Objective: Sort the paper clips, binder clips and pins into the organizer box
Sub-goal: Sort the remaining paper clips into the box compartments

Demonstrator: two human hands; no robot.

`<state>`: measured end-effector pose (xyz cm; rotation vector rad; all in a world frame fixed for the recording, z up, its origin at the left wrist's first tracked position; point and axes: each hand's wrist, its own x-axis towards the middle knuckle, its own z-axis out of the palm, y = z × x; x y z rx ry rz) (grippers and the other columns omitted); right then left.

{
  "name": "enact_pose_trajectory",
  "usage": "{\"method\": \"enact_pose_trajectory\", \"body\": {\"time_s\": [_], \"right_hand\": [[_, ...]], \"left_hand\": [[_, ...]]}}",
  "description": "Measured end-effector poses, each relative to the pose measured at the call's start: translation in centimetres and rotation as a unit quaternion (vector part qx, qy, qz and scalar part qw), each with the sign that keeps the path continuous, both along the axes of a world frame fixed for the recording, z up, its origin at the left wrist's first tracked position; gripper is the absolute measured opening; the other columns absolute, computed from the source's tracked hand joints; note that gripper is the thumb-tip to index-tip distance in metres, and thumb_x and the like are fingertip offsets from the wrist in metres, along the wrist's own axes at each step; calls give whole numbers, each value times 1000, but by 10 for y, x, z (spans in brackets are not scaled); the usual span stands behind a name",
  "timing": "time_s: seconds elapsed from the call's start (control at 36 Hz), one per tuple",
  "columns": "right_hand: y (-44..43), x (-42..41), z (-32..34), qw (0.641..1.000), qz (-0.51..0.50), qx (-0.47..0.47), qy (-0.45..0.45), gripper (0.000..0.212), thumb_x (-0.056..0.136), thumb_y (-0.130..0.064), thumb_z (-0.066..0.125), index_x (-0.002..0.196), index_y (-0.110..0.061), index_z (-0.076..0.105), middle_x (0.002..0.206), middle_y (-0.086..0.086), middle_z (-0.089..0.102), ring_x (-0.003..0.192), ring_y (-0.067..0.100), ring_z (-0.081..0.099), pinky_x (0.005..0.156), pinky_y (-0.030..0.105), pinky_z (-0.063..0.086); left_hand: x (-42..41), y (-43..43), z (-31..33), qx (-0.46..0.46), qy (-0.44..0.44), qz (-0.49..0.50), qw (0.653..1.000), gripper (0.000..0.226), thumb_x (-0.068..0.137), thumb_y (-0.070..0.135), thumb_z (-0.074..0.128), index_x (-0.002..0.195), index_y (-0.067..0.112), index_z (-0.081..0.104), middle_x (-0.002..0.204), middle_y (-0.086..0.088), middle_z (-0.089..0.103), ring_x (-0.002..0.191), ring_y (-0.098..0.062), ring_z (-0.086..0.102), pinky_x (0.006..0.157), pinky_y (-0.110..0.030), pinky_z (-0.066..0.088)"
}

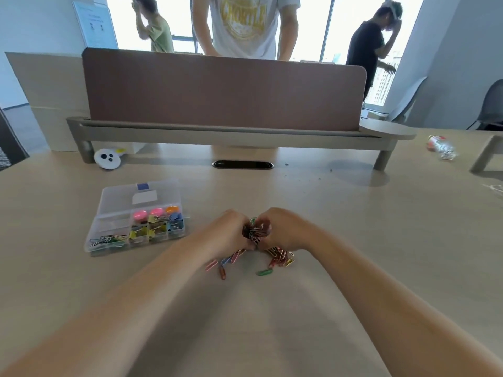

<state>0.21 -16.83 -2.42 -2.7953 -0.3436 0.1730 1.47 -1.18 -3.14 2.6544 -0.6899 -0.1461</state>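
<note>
Curled fingers (265, 223) of the left hand (228, 232) and right hand (285, 229) together grip a bunch of paper clips (254, 232) just above the surface (353, 213). Loose clips (277, 257) lie scattered beneath the hands. The box (94, 235) sits open nearby to the left, holding binder clips (156, 227) and pins (148, 213).

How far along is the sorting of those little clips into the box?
Well along. The organizer box already holds binder clips, round pins at the back and stored paper clips in its front-left compartment. In hand: the left hand and right hand together grip a bunch of paper clips. Left: loose paper clips on the table under the hands.
</note>
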Motion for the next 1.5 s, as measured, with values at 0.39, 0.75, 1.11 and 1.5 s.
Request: {"method": "enact_pose_trajectory", "body": {"time_s": [0.39, 0.75, 1.11, 1.5], "right_hand": [[-9, 8, -14, 997, -40, -14, -71, 9, 81, -26, 64, 90, -27, 62, 98, -2, 64, 91, 21, 59, 74, 31, 49], [-11, -6, 3, 995, -57, 16, -82, 4, 89, -25, 63, 88, -22, 60, 82, -7, 57, 79, 17, 56, 66, 27, 39], [17, -16, 23, 994, -37, 37, -96, 9, 88, -24, 64, 83, -22, 58, 72, -13, 52, 71, 13, 54, 53, 19, 32], [122, 11, 40, 993, 55, 55, -87, 9, 90, -24, 65, 85, -18, 61, 73, -6, 57, 65, 14, 60, 62, 27, 43]], "left_hand": [[3, -1, -9, -19, -93, 20, 995, 9, 85, 24, 64, 90, 21, 71, 84, 0, 67, 76, -18, 61, 69, -34, 52], [-3, 5, 2, -45, -123, 15, 991, 14, 87, 25, 65, 97, 20, 73, 91, 0, 72, 76, -15, 59, 65, -26, 41], [-18, 39, 20, -95, -124, 33, 987, 16, 88, 24, 66, 100, 15, 72, 91, 2, 70, 68, -5, 50, 55, -15, 29], [-11, 150, 33, -116, -116, 147, 975, 11, 86, 22, 68, 96, 18, 73, 80, 10, 64, 65, 1, 52, 54, -11, 32]]}}
